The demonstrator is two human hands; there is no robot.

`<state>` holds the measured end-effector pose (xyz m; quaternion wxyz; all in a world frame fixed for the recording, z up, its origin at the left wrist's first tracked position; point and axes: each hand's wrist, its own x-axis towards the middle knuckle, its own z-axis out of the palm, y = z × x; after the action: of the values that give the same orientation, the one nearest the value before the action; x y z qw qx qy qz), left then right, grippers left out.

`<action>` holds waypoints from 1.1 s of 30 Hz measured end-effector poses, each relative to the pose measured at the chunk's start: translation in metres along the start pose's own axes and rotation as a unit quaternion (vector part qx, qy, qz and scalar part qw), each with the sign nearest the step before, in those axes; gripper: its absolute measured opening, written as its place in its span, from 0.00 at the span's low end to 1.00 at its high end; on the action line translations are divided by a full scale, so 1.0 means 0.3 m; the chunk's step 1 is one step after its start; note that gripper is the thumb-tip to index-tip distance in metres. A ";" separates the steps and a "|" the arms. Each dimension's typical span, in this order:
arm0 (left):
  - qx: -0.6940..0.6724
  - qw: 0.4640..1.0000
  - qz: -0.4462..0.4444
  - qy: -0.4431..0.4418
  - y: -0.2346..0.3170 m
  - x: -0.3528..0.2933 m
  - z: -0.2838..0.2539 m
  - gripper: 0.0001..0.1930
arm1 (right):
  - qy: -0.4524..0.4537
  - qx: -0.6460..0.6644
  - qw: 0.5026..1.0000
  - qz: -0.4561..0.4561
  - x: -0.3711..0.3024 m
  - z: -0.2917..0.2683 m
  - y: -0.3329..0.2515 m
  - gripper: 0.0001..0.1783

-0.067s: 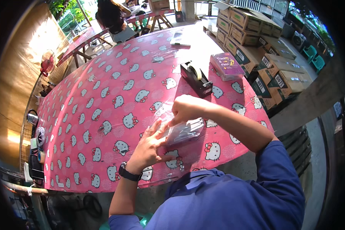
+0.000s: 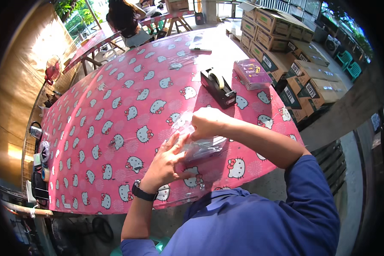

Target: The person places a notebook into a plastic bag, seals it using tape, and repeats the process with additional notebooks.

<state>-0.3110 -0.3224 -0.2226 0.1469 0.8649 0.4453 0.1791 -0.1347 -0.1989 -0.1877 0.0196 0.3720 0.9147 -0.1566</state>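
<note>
A stack in clear plastic wrapping [image 2: 205, 147] lies on the pink table near me, partly hidden by both hands. My left hand [image 2: 167, 160], a dark watch on its wrist, rests at the left side of the stack. Its fingers are stretched out and apart, the tips touching the plastic. Across the top comes my right hand [image 2: 210, 121], closed with knuckles up, gripping the clear plastic film [image 2: 182, 121] near the left fingertips. Its fingertips are mostly hidden. Just beyond stands a black tape dispenser [image 2: 219, 90] with a roll in it.
A pile of purple booklets or packs [image 2: 252, 73] sits right of the dispenser. Farther back lies a flat, pale item [image 2: 200, 44]. Cardboard boxes [image 2: 281, 34] are stacked beyond the table's right edge. Another person [image 2: 124, 19] sits at a far table. A red fan [image 2: 53, 69] stands left.
My right hand has shifted very slightly toward me, with the plastic film. My left hand stays in place.
</note>
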 end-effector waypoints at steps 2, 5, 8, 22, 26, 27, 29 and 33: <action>0.004 1.000 0.000 0.000 -0.015 0.003 0.018 0.34 | -0.045 -0.052 0.997 0.033 -0.031 -0.049 0.024 0.30; 0.003 1.000 -0.008 0.027 -0.014 -0.012 0.039 0.28 | -0.036 -0.049 0.998 0.023 -0.098 -0.084 0.165 0.27; 0.047 0.975 -0.064 0.208 -0.035 -0.047 0.104 0.21 | 0.086 0.130 0.975 -0.159 -0.186 -0.042 0.239 0.22; -0.188 0.930 -0.251 0.194 -0.109 0.026 -0.037 0.30 | 0.018 0.557 0.830 -0.031 0.001 0.132 0.233 0.32; -0.345 0.908 -0.232 0.058 -0.118 0.116 -0.013 0.31 | 0.191 0.653 0.718 -0.144 -0.034 0.075 0.186 0.32; -0.345 0.901 -0.261 0.041 -0.124 0.139 -0.019 0.30 | 0.193 0.645 0.728 -0.132 -0.053 0.062 0.194 0.33; -0.398 0.884 -0.239 0.060 -0.140 0.157 -0.004 0.30 | 0.151 0.632 0.752 -0.111 -0.068 0.077 0.217 0.34; -0.404 0.881 -0.220 0.114 -0.126 0.162 -0.027 0.35 | 0.059 0.462 0.883 -0.065 -0.085 0.074 0.202 0.20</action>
<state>-0.3156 -0.2606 -0.2223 0.4673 0.5837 0.5273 0.4036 -0.0764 -0.1820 -0.2214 -0.2184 0.2875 0.7604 -0.5398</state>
